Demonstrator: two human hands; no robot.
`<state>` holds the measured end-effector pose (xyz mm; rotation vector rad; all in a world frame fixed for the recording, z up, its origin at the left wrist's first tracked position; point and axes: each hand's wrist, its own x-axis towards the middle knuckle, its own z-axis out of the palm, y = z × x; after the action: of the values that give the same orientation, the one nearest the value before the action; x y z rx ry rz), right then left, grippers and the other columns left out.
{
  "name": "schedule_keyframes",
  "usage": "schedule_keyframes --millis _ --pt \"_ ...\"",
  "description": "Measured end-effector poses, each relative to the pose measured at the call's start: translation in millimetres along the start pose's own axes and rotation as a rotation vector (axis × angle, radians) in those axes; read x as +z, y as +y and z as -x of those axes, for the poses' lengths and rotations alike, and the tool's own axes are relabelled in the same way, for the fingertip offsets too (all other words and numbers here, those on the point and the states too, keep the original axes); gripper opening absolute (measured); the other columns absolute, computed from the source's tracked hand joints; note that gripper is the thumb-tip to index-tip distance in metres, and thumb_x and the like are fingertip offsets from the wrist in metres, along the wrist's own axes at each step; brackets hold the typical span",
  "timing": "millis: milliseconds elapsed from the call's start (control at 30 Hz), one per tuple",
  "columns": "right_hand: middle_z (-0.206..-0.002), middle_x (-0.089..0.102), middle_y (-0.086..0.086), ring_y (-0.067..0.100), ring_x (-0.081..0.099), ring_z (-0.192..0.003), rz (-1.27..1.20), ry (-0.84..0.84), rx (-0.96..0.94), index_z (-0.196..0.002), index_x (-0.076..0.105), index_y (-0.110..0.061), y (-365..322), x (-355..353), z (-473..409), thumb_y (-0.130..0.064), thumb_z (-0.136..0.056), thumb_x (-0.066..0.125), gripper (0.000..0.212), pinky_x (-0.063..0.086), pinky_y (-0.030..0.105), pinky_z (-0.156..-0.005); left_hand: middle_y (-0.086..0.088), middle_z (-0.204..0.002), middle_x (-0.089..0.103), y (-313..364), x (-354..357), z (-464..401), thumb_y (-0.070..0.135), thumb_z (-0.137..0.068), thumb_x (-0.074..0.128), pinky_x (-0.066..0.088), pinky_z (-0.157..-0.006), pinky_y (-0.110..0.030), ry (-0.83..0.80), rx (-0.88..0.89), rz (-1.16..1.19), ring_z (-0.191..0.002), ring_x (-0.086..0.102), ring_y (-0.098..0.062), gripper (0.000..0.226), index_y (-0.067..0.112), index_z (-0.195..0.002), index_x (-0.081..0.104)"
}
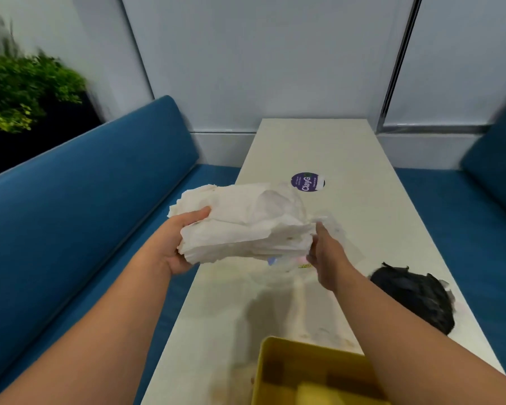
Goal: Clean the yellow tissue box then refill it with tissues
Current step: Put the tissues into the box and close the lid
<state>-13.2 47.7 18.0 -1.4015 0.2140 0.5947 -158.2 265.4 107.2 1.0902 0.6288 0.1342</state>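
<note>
The open yellow tissue box [310, 375] sits nearest the viewer on the table [348, 159], below the right forearm. Farther out, the left hand [177, 241] grips one end of a tissue stack [246, 223]. The right hand [324, 252] pinches the other, its long axis running left-right above the table.

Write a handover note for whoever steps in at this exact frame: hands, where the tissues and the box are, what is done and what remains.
Left hand grips the left end of the tissue stack, held in the air above the table. Right hand holds its right end.
Yellow tissue box sits open at the near table edge, no white tissues visible in it; something yellow lies inside.
Black crumpled item lies to the right.
Whether cleaning is done cannot be told.
Left: lower the stack into the box.
</note>
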Motion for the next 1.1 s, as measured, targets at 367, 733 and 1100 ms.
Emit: schedule_keyframes --millis 367,733,1100 --pt "-0.125 0.066 0.008 0.034 0.063 -0.113 -0.070 -0.446 0.036 -0.131 0.056 -0.025 -24 -98 128 -0.076 -0.071 0.058 0.079 0.049 0.053 -0.096 -0.011 -0.098 0.075 -57 55 83 0.025 -0.077 0.074 0.056 -0.064 -0.038 -0.066 -0.101 -0.082 -0.078 0.073 -0.029 0.037 0.013 -0.112 0.067" --pt "-0.106 0.069 0.009 0.033 0.064 -0.100 0.218 -0.109 -0.006 -0.109 0.061 -0.017 22 -132 185 -0.024 -0.073 0.082 0.042 0.053 0.053 -0.090 -0.015 -0.102 0.074 -108 73 131 0.027 -0.076 0.080 0.058 -0.082 -0.048 -0.039 -0.246 -0.281 -0.096 0.070 -0.036 0.044 0.010 -0.114 0.066" --pt "-0.110 0.066 0.005 0.027 0.066 -0.095 0.410 -0.020 -0.014 -0.122 0.053 -0.023 52 -134 200 -0.045 -0.051 0.082 0.080 0.058 0.046 -0.080 -0.012 -0.102 0.071 -129 77 143 0.035 -0.059 0.083 0.053 -0.095 -0.044 0.096 -0.281 -0.589 -0.096 0.066 -0.031 0.053 0.013 -0.104 0.066"
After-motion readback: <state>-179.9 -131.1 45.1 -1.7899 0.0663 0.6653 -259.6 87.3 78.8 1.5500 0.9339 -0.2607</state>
